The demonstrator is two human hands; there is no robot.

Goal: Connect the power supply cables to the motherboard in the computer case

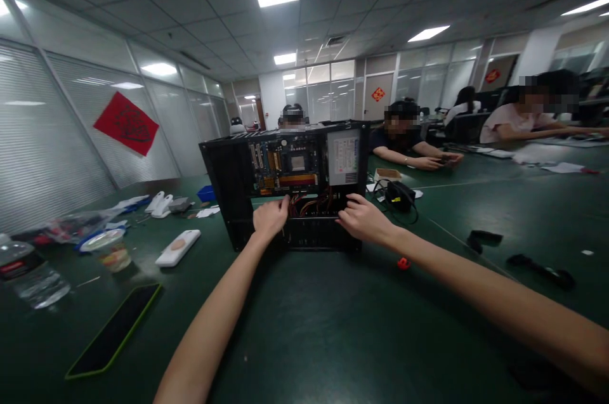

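Note:
A black computer case (219, 182) stands on the green table with its open side facing me. Inside it show a motherboard (271, 163), a silver power supply (342, 160) with a label at upper right, and bundled cables (309, 203) below the board. My left hand (271, 217) is closed over the crossbar low on the case, its fingertips beside the cables. Toward the right end of the same bar, my right hand (359, 217) has its fingers curled on the frame. Both hands hide part of the bar, and some fingertips are out of sight.
At left lie a green-edged phone (114, 331), a white power bank (178, 248), a cup (109, 248) and a water bottle (33, 274). To the right are a black adapter (399, 195), a small red piece (403, 262) and black straps (542, 269). People sit across the table.

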